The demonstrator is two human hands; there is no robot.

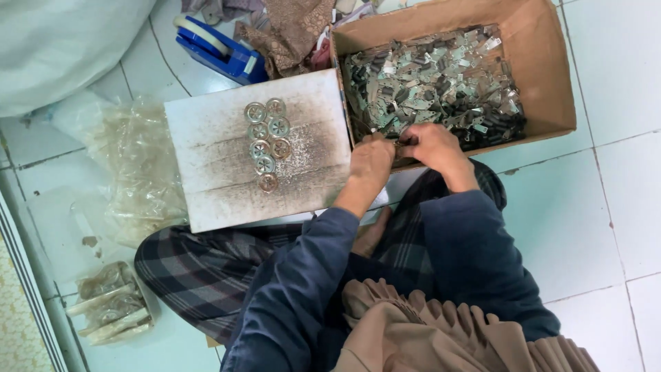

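Clear plastic bags lie at nine o'clock on the tiled floor. Next, the white board carries seven round metal discs in a cluster, so a few pieces look done. Left hand and right hand meet at the box's edge, fingers pinched on something small, unclear what. At one o'clock, the cardboard box holds plenty of metal parts.

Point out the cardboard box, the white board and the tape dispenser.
cardboard box [551,76]: head view, bare inner right wall.
white board [206,138]: head view, bare left part of its top face.
tape dispenser [220,52]: head view, blue body.
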